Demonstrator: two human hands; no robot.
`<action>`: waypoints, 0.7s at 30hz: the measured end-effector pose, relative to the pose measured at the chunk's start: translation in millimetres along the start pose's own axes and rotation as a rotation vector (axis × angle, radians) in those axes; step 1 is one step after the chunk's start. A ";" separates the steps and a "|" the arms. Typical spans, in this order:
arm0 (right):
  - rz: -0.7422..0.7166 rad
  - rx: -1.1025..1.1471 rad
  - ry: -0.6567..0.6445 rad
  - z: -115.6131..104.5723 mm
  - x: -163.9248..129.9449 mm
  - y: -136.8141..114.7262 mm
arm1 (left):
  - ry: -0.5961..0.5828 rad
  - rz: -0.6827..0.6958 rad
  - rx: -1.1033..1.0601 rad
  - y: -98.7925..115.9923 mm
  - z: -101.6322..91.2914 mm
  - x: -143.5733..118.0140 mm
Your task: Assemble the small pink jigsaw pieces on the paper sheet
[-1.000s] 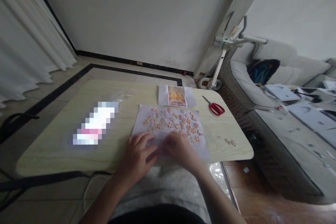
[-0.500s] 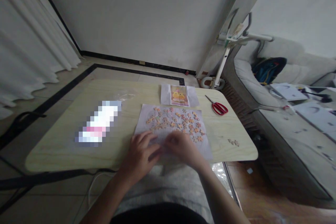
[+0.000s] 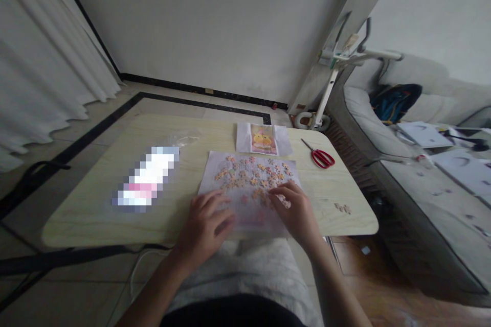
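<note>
A sheet of pale paper (image 3: pixel 207 173) carries many loose jigsaw puzzle pieces (image 3: pixel 262 167), orange, yellow and pink. My left hand (image 3: pixel 209 219) rests over the sheet's near left corner, with fingers apart and thumb stretched right; nothing shows in it. On the right side of the sheet, among the pieces, is my right hand (image 3: pixel 297 212). Its thumb and fingertips come together in a pinch at a puzzle piece, mostly hidden by the fingers. Beyond the sheet lies a picture (image 3: pixel 263 140) of yellow figures on a pink ground, on white paper.
Red-handled scissors (image 3: pixel 321 158) lie at the right of the wooden table (image 3: pixel 184 179). A few pieces (image 3: pixel 342 208) sit near its right corner. On the left is a bright, pixelated object (image 3: pixel 148 176), with clear plastic (image 3: pixel 184 139) behind it. A sofa (image 3: pixel 422 189) stands to the right.
My right hand has moved right, from beside my left hand to the pieces on the sheet's right side. The near middle of the sheet is now uncovered. My left hand stays almost in place.
</note>
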State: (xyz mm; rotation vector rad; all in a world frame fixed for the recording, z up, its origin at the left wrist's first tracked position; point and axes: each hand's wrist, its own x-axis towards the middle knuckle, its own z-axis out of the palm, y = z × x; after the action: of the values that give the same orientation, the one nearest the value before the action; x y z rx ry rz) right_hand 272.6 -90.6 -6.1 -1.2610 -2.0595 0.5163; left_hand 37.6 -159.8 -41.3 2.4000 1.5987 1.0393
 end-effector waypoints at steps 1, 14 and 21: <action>-0.001 -0.020 -0.012 -4.0 -8.0 1.5 | 0.023 0.002 0.002 -0.5 -0.1 -0.2; -0.028 -0.092 -0.154 6.4 -56.9 -28.0 | 0.078 -0.051 0.097 -7.6 -17.4 -5.2; -0.045 -0.109 -0.197 10.8 -54.9 -29.8 | 0.088 -0.043 0.124 -10.8 -8.5 -7.8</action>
State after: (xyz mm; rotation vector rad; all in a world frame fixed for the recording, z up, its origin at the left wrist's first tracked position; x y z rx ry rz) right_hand 263.6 -153.1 -13.0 -1.2656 -2.3025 0.5318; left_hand 22.5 -164.0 -43.1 2.4156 1.7858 1.0839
